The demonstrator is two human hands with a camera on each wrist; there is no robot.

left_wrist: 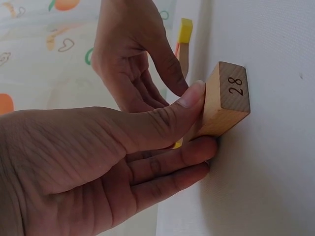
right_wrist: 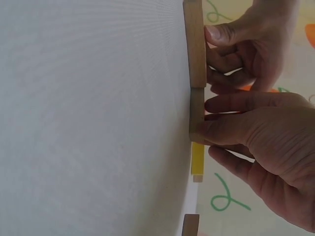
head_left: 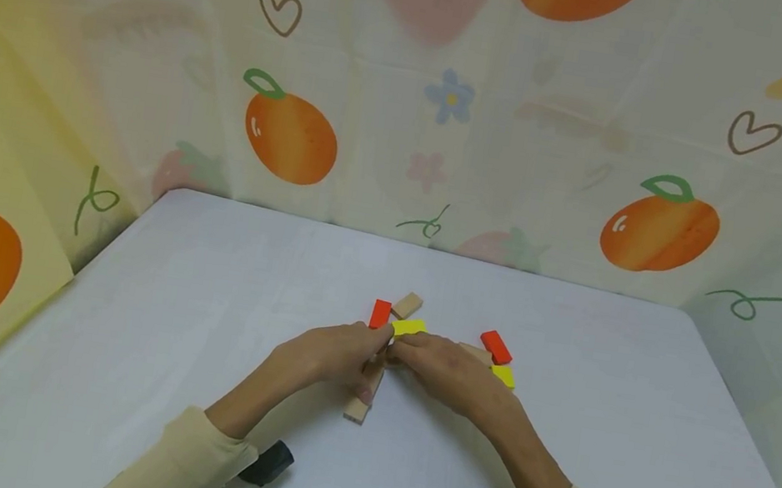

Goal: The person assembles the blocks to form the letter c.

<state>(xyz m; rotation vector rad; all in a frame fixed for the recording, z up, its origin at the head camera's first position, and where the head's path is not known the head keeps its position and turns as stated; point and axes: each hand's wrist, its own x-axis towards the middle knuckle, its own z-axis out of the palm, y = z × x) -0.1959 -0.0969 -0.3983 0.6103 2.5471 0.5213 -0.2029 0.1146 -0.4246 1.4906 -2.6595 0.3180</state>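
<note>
The left hand's (head_left: 340, 354) thumb and fingertips pinch the long wooden block marked 28 (left_wrist: 236, 91), low against the table (head_left: 203, 283). The right hand's (head_left: 451, 374) thumb and index finger pinch a second plain wooden block (right_wrist: 197, 110), whose end appears to meet the first one's between the two sets of fingers. The work in hand looks like fine alignment, best done with a light grip, both blocks kept flat and the left one steady while the right is nudged in. Just beyond the fingertips lie a yellow block (head_left: 410, 327) and a red block (head_left: 380, 314), easily knocked by a straying finger; a pale wooden block (head_left: 408, 306) sits past them. Right of the right fingers rests a looser group, including another red block (head_left: 496, 347), best avoided when the wrist turns.
</note>
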